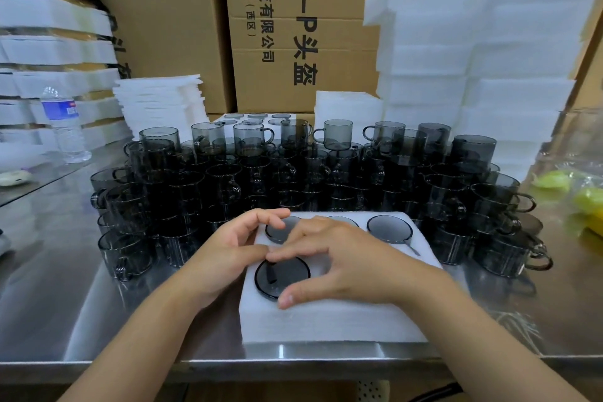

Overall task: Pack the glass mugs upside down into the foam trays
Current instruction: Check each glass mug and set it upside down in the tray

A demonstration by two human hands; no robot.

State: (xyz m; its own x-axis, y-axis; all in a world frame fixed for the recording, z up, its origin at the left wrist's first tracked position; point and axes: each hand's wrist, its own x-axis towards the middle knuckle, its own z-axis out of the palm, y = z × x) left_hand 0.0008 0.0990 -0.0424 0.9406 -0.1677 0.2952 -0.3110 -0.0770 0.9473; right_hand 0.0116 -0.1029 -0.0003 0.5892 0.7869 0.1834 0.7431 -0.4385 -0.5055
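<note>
A white foam tray (329,320) lies at the table's front edge. Its back row holds upside-down smoky glass mugs, one at the right (390,229) and one at the left (280,232), with a middle one mostly hidden by my right hand. A front-left mug (281,277) sits upside down in its hole. My right hand (339,264) arches over that mug, thumb at its near rim and fingers at its far rim. My left hand (228,251) rests at the tray's left edge, fingers curved above the back-left mug. Behind the tray stands a dense crowd of loose mugs (293,170).
Tall foam tray stacks (483,59) rise at the back right, thinner foam sheets (163,101) at the back left. A filled tray (257,119) lies behind the mugs. A water bottle (63,124) stands at left. Yellow-green items in plastic (584,196) lie at right. Cardboard boxes (306,26) wall the back.
</note>
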